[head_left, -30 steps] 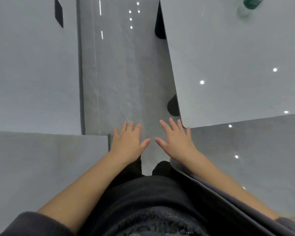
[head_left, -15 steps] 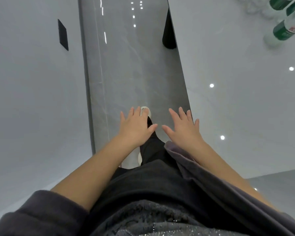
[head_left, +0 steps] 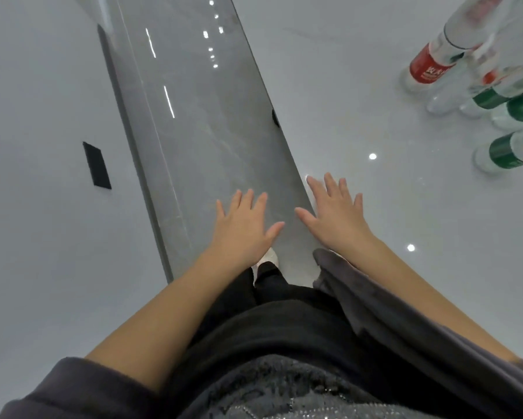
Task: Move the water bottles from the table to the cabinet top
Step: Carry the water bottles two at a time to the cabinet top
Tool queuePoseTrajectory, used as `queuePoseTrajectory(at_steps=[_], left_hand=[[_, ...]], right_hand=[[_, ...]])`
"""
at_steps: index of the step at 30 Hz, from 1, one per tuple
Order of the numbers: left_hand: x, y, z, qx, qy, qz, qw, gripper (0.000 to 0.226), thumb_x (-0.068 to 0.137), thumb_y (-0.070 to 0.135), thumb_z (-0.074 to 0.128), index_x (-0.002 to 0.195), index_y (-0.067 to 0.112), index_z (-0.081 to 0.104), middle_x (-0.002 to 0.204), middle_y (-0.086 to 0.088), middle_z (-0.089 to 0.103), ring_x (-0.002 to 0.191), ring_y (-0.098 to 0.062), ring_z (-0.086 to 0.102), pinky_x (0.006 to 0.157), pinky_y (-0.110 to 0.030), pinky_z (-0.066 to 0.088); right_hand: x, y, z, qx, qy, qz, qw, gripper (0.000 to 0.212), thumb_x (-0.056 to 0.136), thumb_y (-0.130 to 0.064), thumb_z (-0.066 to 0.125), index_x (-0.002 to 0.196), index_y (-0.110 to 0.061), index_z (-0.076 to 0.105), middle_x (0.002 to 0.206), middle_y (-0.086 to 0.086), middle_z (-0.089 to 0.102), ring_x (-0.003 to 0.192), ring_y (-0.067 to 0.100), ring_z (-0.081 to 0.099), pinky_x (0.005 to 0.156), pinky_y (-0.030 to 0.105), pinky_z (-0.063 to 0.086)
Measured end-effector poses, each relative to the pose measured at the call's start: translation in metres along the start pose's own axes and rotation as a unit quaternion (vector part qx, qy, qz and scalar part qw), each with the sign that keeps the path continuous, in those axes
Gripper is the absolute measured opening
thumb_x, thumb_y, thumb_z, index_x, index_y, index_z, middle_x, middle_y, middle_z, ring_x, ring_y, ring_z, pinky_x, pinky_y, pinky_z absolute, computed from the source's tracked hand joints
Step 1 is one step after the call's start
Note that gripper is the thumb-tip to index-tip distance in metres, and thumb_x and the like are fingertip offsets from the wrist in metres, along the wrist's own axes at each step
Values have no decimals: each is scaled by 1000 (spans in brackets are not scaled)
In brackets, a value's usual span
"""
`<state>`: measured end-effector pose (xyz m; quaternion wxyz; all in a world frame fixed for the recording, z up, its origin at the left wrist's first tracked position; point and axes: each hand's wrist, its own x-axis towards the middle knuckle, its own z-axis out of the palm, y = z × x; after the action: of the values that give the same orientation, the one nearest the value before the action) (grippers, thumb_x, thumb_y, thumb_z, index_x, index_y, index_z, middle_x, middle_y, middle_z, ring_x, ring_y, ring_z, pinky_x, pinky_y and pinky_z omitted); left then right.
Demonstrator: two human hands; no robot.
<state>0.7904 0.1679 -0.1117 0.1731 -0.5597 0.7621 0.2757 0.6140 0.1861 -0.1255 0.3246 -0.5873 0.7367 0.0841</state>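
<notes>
Overhead, left hand and right hand spread, empty, red-label bottle, green-label bottles on table, writing blurred.

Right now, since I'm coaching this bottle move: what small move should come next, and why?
Probably reach the right hand forward and rightward to the nearest green-labelled bottle on the table. That hand and the left hand are open and hold nothing, the left one is over the floor, and the bottle stands well apart from both.

- Water bottles cluster on the table, far right.
- Floor strip runs between the table and the wall on the left.
- Left hand over the floor, right hand over the table's edge.
</notes>
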Motion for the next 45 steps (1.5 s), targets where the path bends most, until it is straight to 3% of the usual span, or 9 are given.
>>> queuePoseTrajectory(at_steps=[7,13,22,26,29,35,38,40,45], left_hand=[[93,31,-55,35,-19,136,990,70,98,57,33,154,19,15,163,-6,12,151,-25,3,118,-55,4],[180,56,-99,95,-68,247,962,69,99,55,33,154,19,15,163,-6,11,151,-26,3,119,-54,5],[299,126,-157,120,-142,377,907,67,97,48,45,150,11,28,156,-9,30,145,-26,24,117,-45,20],[321,158,-159,33,-181,351,918,75,93,42,57,152,10,23,156,-10,31,142,-26,31,113,-38,27],[335,175,-155,-53,-166,342,923,91,85,38,70,153,12,16,157,-6,28,143,-22,30,114,-35,29],[355,212,-156,-147,-146,392,896,98,75,32,80,151,16,22,154,0,34,139,-13,36,110,-28,35],[356,231,-158,-172,-170,415,877,76,74,25,82,137,19,40,124,13,52,102,12,52,79,0,39],[361,238,-159,-170,-190,416,873,71,74,24,82,134,22,43,116,16,55,97,8,55,73,-3,41],[376,243,-160,-141,-212,423,870,73,69,30,85,132,25,48,120,10,62,108,-13,60,92,-32,51]], right_hand=[[34,10,-44,93,11,119,988,68,100,-51,38,157,-28,8,166,7,-2,152,32,-6,119,58,1],[62,31,-68,191,42,262,945,69,100,-52,38,157,-29,7,166,6,-4,152,31,-7,119,56,-2],[105,48,-103,381,162,427,804,71,99,-47,46,157,-27,10,166,5,2,153,28,-3,120,55,3],[115,56,-108,452,229,420,753,80,93,-44,59,156,-24,15,165,1,14,152,22,10,121,49,16],[121,69,-116,539,299,403,677,92,87,-35,72,156,-23,14,163,-3,21,149,16,22,116,33,26],[150,114,-137,581,417,393,579,93,79,-24,80,153,-20,24,155,-1,37,139,12,37,110,30,35],[164,130,-143,574,438,395,569,79,76,-18,81,141,-16,38,138,-3,53,126,9,48,102,28,42],[171,138,-142,571,444,391,569,77,72,-15,84,136,-15,42,130,-3,58,120,13,54,101,31,47],[171,152,-145,552,412,393,609,84,62,-29,89,135,-22,49,123,-9,64,110,8,61,93,26,51]])
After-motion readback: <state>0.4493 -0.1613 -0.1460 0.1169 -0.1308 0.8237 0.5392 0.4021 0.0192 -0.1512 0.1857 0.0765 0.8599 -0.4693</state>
